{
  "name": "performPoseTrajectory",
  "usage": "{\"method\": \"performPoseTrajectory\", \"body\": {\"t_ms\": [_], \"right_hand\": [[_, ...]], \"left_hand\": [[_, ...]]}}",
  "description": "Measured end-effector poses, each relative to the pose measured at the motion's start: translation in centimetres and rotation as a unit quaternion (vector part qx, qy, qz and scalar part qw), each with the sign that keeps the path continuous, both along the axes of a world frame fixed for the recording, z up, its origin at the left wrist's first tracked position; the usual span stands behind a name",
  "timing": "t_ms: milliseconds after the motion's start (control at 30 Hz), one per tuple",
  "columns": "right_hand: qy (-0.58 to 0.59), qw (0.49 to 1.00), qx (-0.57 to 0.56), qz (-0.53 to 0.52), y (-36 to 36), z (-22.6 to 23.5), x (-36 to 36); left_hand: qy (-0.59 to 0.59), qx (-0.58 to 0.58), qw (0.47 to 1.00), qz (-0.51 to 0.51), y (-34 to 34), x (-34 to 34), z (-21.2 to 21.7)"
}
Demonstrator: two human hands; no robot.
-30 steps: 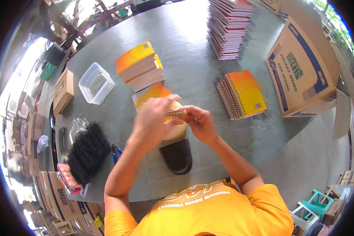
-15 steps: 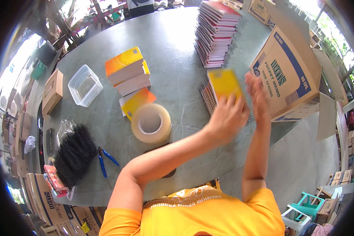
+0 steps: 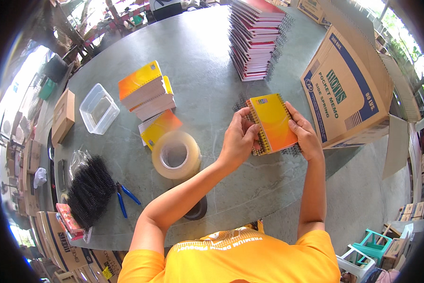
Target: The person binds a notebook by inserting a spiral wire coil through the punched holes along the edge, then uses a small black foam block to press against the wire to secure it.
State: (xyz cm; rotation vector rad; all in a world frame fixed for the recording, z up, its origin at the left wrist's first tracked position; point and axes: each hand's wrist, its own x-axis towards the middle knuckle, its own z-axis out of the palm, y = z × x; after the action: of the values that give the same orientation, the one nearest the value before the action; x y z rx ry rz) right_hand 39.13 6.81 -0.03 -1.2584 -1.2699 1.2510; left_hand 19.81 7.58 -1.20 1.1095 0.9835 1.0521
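A small stack of spiral notebooks [image 3: 273, 125], with a yellow and orange cover on top, sits on the table right of centre. My left hand [image 3: 240, 140] closes on its left, coil-bound edge with the fingers curled. Along the opposite edge, my right hand [image 3: 304, 133] grips with its thumb near the cover. Black coils stick out around the stack; how many notebooks are in it I cannot tell. Farther off rises a tall pile of spiral notebooks [image 3: 258, 45] with red covers. Unbound yellow-orange notepads [image 3: 143, 85] are stacked to the left.
A large open cardboard box [image 3: 346, 94] stands at the right. A wide tape roll [image 3: 176, 154] and a dark ring [image 3: 196, 209] lie near my left forearm. Farther left are blue-handled cutters [image 3: 123, 198], black plastic coils [image 3: 90, 191], a clear tub [image 3: 98, 109] and a small carton [image 3: 63, 115].
My left hand has gone from the top of the yellow notebook to its left edge. My right hand has come in from beside the box onto the right edge.
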Motion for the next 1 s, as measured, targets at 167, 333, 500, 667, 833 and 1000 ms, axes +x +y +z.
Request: {"method": "performPoseTrajectory", "body": {"t_ms": [167, 333, 500, 667, 833, 1000], "right_hand": [[-0.034, 0.999, -0.009, -0.003, 0.0, 0.3, -0.4], [-0.338, 0.936, 0.081, -0.050, -0.4, 0.8, -0.3], [-0.363, 0.882, 0.294, -0.058, -3.9, 5.7, -6.4], [-0.219, 0.934, 0.246, 0.138, -2.3, -0.1, -15.4], [-0.253, 0.902, 0.308, 0.167, -2.3, -6.1, -21.7], [-0.385, 0.842, 0.340, 0.162, -3.6, -8.1, -22.6]], "left_hand": [[-0.035, -0.002, 0.999, 0.010, 0.5, 0.1, -0.8], [0.021, 0.023, 0.999, -0.042, 0.7, -1.2, -0.3], [0.296, 0.274, 0.909, 0.100, 4.3, -10.7, -0.8], [0.482, 0.099, 0.848, 0.196, 5.7, -27.2, -6.4], [0.527, 0.235, 0.796, 0.185, 7.3, -31.7, -11.6], [0.566, 0.044, 0.823, -0.001, 8.8, -30.8, -8.2]]}}
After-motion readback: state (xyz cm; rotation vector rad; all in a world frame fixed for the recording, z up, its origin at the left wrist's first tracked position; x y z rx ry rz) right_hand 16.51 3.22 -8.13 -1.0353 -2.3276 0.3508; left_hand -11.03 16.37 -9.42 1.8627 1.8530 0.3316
